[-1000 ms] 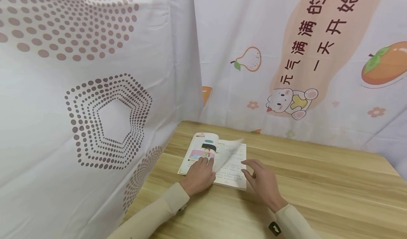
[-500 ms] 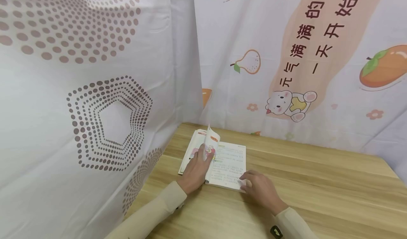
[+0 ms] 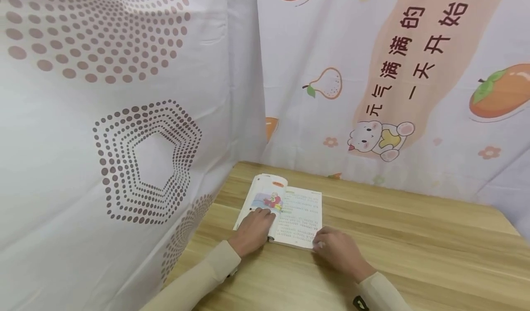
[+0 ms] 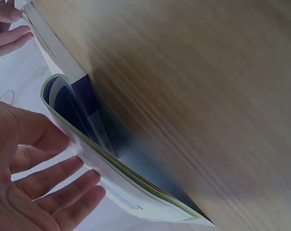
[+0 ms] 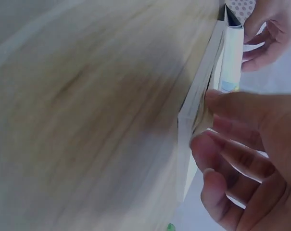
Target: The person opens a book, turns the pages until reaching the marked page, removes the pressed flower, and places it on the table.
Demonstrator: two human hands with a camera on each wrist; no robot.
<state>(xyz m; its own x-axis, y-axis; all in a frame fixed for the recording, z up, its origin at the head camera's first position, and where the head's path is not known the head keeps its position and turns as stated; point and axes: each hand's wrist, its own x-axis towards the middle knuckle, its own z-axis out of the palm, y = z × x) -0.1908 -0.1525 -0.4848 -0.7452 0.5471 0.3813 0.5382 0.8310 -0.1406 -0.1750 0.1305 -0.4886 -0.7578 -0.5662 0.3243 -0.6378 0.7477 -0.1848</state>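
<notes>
An open paperback book (image 3: 300, 210) lies on the table, with a cartoon picture on its left page and lines of print on its right page. My left hand (image 3: 252, 230) rests on the lower part of the left page. In the left wrist view the fingertips (image 4: 90, 178) lie straight along that curved stack of leaves. At the lower right corner is my right hand (image 3: 339, 251). The right wrist view shows its thumb and forefinger pinching a bent page corner (image 5: 202, 118), lifted a little off the pages below.
The wooden table (image 3: 414, 237) reaches far to the right of the book. A white curtain with dotted shapes (image 3: 153, 159) hangs close on the left. Behind the table's back edge hangs a fruit-print curtain (image 3: 327, 118).
A leaf in mid-turn has gone over to the left and now lies flat under my left hand. My right hand has moved down to the lower right corner and pinches a page there.
</notes>
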